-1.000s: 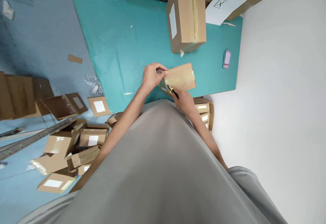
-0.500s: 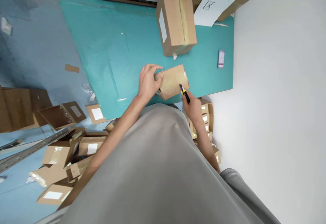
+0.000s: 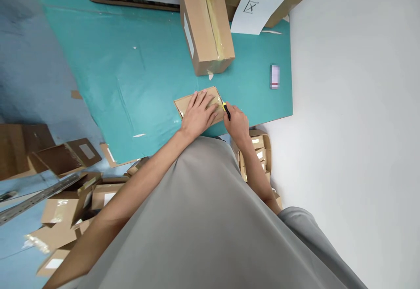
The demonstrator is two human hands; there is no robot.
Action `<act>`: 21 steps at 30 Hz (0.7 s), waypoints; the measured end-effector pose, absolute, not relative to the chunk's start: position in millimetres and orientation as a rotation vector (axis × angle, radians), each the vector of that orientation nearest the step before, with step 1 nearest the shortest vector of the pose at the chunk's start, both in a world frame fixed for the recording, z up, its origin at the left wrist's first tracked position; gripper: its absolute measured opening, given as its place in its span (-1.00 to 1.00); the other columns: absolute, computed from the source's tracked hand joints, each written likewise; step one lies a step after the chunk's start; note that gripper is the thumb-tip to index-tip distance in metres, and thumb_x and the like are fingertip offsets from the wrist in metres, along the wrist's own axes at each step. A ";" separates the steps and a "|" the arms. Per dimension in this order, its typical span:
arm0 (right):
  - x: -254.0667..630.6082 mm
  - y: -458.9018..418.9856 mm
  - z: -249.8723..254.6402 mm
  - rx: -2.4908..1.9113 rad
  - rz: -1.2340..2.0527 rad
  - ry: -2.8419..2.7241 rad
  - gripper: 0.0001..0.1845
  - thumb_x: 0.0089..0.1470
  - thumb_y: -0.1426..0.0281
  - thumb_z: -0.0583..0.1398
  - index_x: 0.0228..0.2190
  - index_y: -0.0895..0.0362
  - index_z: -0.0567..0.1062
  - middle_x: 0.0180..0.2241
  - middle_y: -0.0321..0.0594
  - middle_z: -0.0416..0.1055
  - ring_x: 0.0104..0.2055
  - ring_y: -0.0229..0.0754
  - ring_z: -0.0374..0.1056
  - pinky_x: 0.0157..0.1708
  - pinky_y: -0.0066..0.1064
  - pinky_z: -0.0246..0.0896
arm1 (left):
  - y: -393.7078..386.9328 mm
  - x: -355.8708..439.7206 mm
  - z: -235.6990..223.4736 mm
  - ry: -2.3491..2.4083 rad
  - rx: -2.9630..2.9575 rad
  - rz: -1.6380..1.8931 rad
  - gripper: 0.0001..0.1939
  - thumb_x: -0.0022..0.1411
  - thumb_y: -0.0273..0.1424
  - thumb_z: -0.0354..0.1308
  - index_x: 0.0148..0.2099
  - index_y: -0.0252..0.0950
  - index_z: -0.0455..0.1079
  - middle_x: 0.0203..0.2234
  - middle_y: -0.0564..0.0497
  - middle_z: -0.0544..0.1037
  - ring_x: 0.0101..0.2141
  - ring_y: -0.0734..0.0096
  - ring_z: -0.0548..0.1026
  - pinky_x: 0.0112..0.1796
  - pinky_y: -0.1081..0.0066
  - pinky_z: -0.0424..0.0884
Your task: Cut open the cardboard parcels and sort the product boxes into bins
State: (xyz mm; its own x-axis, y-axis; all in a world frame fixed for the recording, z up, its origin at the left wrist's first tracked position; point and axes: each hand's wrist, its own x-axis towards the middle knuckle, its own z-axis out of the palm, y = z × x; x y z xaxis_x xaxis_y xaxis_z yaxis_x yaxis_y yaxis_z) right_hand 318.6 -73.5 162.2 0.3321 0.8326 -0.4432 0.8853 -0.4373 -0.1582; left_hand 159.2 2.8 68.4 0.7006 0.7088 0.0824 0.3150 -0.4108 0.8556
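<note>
Flat under left fingers [image 3: 205,101]: small box [image 3: 183,104].

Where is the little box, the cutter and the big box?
small box [image 3: 186,103], head view, bare top near its left end
cutter [image 3: 226,111], head view, black and yellow handle
big box [image 3: 210,26], head view, taped top

Small box [image 3: 188,103], earlier held tilted above the tabletop [image 3: 147,83], now lies flat on it. Left hand [image 3: 198,116] has shifted from gripping its left end to pressing its top; right hand [image 3: 236,122] brings the cutter [image 3: 225,110] to its right edge.
</note>
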 end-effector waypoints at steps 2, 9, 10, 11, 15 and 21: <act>318.6 -69.8 161.4 2.456 -0.733 1.568 -0.33 0.53 0.38 -0.01 0.54 0.17 0.35 0.30 0.15 0.55 0.16 0.23 0.56 0.15 -0.09 0.46 | 2.3 159.1 70.0 0.798 2.017 0.545 -0.53 0.53 -0.24 0.16 0.40 -0.01 0.54 0.47 -0.08 0.48 0.63 -0.16 0.10 0.61 -0.34 -0.17; 309.8 -50.1 162.4 2.446 -0.778 1.475 -0.34 0.57 0.38 -0.03 0.57 0.16 0.29 0.28 0.20 0.59 0.16 0.27 0.61 0.14 -0.01 0.48 | 2.6 159.0 71.1 0.830 2.026 0.529 -0.58 0.55 -0.20 0.16 0.35 0.00 0.57 0.45 -0.08 0.49 0.63 -0.12 0.12 0.61 -0.33 -0.14; 308.6 -48.2 163.9 2.438 -0.784 1.455 -0.34 0.57 0.39 -0.02 0.57 0.15 0.29 0.26 0.19 0.60 0.16 0.28 0.62 0.13 -0.01 0.48 | 2.3 159.0 70.7 0.842 2.022 0.530 -0.59 0.56 -0.20 0.15 0.35 0.00 0.57 0.45 -0.07 0.50 0.63 -0.10 0.13 0.61 -0.32 -0.13; 307.6 -47.7 165.7 2.430 -0.790 1.436 -0.35 0.57 0.40 0.00 0.57 0.14 0.30 0.23 0.19 0.63 0.15 0.28 0.63 0.12 -0.01 0.49 | 1.8 159.1 70.1 0.854 2.021 0.531 -0.61 0.57 -0.21 0.14 0.34 0.00 0.57 0.45 -0.07 0.50 0.62 -0.09 0.14 0.61 -0.32 -0.13; 306.0 -59.6 174.8 2.401 -0.822 1.363 -0.36 0.57 0.41 0.03 0.56 0.15 0.30 0.08 0.21 0.70 0.12 0.30 0.66 0.09 -0.01 0.49 | -2.3 161.2 66.9 0.849 2.069 0.498 -0.66 0.59 -0.27 0.11 0.24 -0.03 0.62 0.49 -0.06 0.47 0.61 -0.06 0.19 0.61 -0.31 -0.06; 298.7 -83.9 188.0 2.364 -0.823 1.256 -0.38 0.59 0.42 0.01 0.55 0.20 0.29 0.06 0.20 0.72 0.11 0.19 0.69 0.10 -0.13 0.51 | -6.8 162.8 63.6 0.847 2.189 0.432 -0.66 0.61 -0.31 0.07 0.23 -0.11 0.61 0.53 -0.09 0.42 0.62 -0.01 0.17 0.60 -0.32 0.00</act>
State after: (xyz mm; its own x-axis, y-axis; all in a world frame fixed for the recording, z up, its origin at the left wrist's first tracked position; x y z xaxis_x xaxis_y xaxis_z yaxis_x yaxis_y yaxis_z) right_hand 298.7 -83.9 188.0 0.4416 0.6371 -0.6318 0.8335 -0.5520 0.0259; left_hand 162.8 -6.8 63.6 0.7257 0.6866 0.0441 0.4385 -0.5109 0.7394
